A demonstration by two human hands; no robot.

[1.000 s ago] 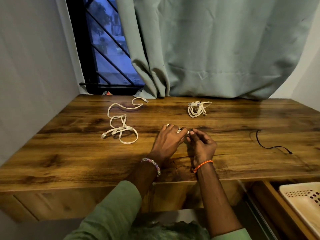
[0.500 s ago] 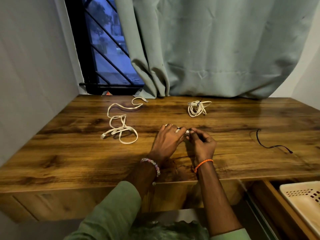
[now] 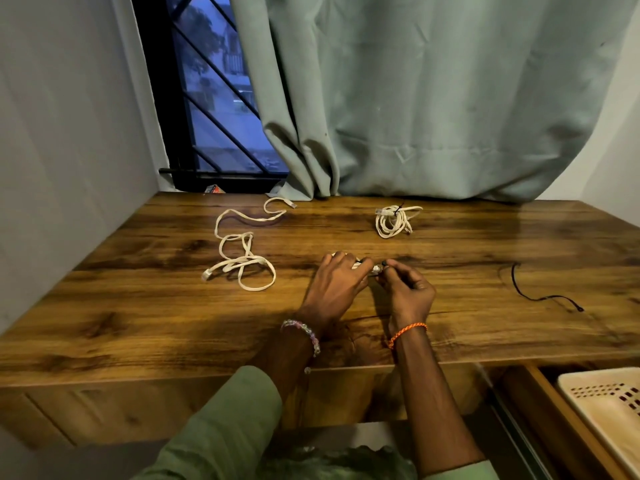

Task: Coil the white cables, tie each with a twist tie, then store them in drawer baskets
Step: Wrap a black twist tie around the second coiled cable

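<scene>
We have both hands at the middle of the bench (image 3: 485, 334), working on a small white coiled cable (image 3: 367, 268) that is mostly hidden under our fingers; only a pale sliver and a connector end show between them. Our left hand (image 3: 334, 289) is curled over the coil and grips it against the wood, while our right hand (image 3: 410, 292) pinches a thin dark twist tie (image 3: 382, 263) at the coil's side. Toward the far edge, a second white cable (image 3: 394, 220) lies wound into a tight bundle with a dark tie around it. Near the far left corner a third, flat white cable (image 3: 242, 251) sprawls loose in open loops, untied. A spare black tie (image 3: 540, 289) lies near the right edge, and a cream basket (image 3: 609, 410) sits in the open drawer below the near right corner. Compared with half a second earlier, little differs: both hands keep their grip in the same spot, and the cables have not moved.
</scene>
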